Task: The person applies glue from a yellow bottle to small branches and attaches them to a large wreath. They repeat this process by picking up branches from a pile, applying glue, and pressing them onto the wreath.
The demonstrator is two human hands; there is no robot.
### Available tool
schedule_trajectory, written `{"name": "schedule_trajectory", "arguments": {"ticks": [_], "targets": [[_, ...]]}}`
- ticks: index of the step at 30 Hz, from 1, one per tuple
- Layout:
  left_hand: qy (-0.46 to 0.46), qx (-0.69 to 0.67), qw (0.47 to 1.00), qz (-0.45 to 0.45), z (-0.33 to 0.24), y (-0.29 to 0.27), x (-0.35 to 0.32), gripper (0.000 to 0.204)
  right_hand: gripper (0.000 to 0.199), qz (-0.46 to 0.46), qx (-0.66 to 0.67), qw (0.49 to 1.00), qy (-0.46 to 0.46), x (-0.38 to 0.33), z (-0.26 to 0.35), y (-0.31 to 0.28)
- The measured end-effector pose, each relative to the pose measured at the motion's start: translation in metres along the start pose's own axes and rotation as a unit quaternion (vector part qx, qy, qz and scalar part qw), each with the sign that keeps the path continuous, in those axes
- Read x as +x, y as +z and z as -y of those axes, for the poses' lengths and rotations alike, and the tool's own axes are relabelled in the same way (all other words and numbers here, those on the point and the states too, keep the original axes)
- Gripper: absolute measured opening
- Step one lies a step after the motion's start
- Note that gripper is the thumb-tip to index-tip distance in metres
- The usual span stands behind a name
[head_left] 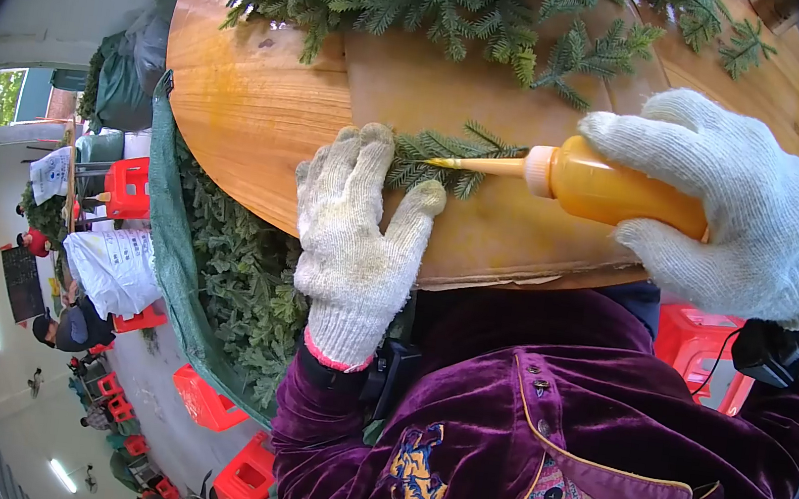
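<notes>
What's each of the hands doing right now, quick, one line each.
Left hand: open, fingers flat, pressing the green artificial sprig onto the cardboard sheet.
Right hand: closed around the orange squeeze bottle, nozzle tip at the sprig.

Single head-worn fisheye view, looking steeply down, close over wooden table [248,101] edge

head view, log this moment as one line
left hand: pressing green sprig flat on cardboard sheet | right hand: gripping orange squeeze bottle | nozzle tip at sprig
</notes>
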State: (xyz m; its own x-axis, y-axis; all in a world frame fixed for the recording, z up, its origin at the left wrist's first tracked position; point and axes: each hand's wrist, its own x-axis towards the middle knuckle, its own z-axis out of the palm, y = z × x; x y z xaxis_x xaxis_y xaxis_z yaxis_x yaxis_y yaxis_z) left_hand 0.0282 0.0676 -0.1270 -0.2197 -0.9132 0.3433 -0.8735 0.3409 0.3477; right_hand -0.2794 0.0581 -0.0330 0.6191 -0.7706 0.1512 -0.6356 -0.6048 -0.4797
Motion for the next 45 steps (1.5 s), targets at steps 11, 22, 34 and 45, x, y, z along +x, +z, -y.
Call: {"name": "schedule_trajectory", "arguments": {"ticks": [11,22,34,45], "targets": [[0.02,0.001,1.0,0.022,-0.001,-0.006,0.005,0.056,0.071,-0.003,0.085,0.993,-0.078,0.0,-0.028,-0.004],[0.015,0.019,0.999,0.04,0.004,-0.009,0.005,0.057,0.074,0.022,0.093,0.994,-0.061,-0.003,-0.042,-0.014],[0.014,0.018,0.998,0.052,0.005,-0.014,0.007,0.057,0.066,0.015,0.108,0.992,-0.063,-0.008,-0.062,-0.015],[0.012,0.027,0.997,0.076,0.006,-0.013,0.014,0.056,0.061,0.015,0.121,0.993,-0.01,-0.021,-0.078,-0.021]]}}
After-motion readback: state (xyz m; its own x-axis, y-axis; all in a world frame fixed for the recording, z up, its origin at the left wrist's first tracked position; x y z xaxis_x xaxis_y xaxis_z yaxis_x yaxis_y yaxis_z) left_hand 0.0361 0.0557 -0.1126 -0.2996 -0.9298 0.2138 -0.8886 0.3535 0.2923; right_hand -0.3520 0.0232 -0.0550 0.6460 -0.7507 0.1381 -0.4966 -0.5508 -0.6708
